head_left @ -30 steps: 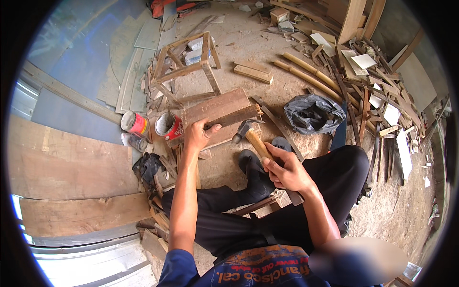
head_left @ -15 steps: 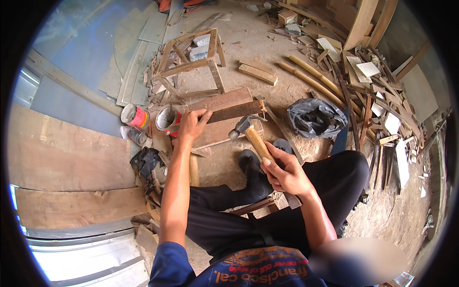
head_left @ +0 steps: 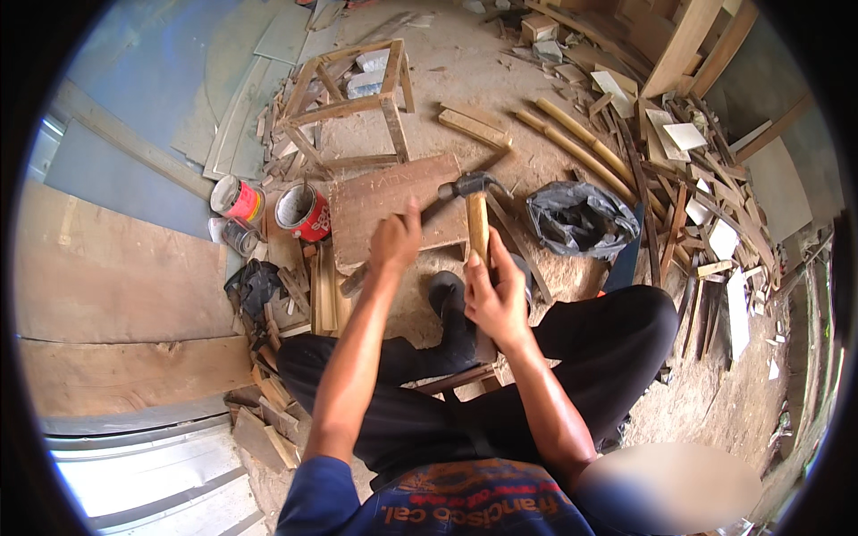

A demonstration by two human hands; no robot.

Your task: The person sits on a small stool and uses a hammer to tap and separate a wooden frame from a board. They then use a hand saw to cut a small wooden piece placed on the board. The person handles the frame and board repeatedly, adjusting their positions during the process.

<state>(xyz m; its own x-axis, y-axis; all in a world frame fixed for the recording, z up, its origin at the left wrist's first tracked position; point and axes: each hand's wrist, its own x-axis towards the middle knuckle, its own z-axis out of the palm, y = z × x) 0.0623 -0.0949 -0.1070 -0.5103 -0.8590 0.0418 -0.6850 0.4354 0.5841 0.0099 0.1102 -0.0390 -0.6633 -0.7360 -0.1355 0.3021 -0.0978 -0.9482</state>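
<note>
My left hand (head_left: 396,241) is closed round a narrow dark wooden strip (head_left: 434,209), which slants across a low wooden block (head_left: 371,196) in front of me. In my right hand (head_left: 499,299) is a claw hammer (head_left: 478,223), gripped by its pale wooden handle. The dark metal head is raised close to the strip and hides part of it. From this view I cannot tell whether the head touches the strip.
Red paint cans (head_left: 304,213) stand left of the block. Beyond it is a wooden stool frame (head_left: 393,76). A black plastic bag (head_left: 581,219) sits to the right, near bamboo poles (head_left: 581,147) and a heap of wood scraps (head_left: 706,196).
The strip has turned to a steeper slant, its far end swinging away from me. My left hand moved right and nearer. The hammer has lifted and turned more upright.
</note>
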